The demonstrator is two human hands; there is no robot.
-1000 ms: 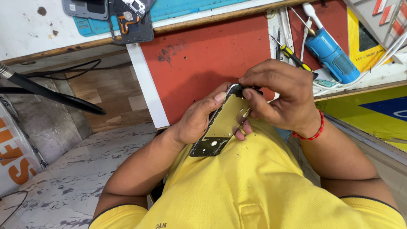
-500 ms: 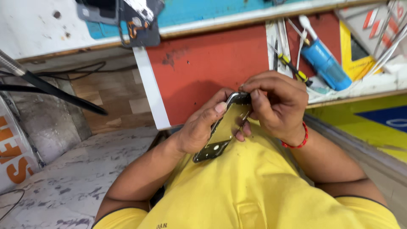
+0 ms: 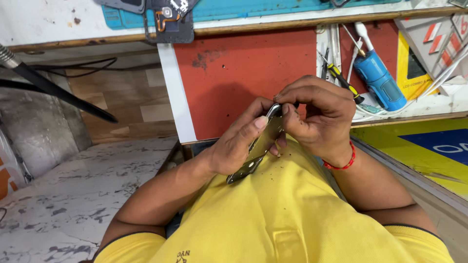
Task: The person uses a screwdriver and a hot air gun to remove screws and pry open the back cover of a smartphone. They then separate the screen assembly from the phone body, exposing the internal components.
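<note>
While the left hand (image 3: 239,146) cradles a flat phone panel (image 3: 258,146) against the chest of the yellow shirt (image 3: 278,219), thumb laid along its near face, the right hand (image 3: 319,117) is curled over the panel's top end with fingertips pinched tight on that edge. Both hands are closed on the same piece, held tilted in the air in front of the red front panel (image 3: 234,83) of the bench, touching no surface.

By the look of the grip, the work in hand is picking or prying at something small on the panel's upper edge. Whether anything has come free is hidden under the right fingers. A careful next move would call for the left hand to keep the panel steady while the right works with light, precise fingertip force, since a thin panel of this kind may flex or crack.

Counted: one phone panel in hand, two hands on it, one red thread bracelet (image 3: 341,163) on the right wrist. On the shelf at the upper right lie one blue cylindrical tool (image 3: 382,80) and one yellow-and-black screwdriver (image 3: 341,80). At the bench's top edge sits one dark phone frame (image 3: 168,22) on a teal mat (image 3: 273,7).
</note>
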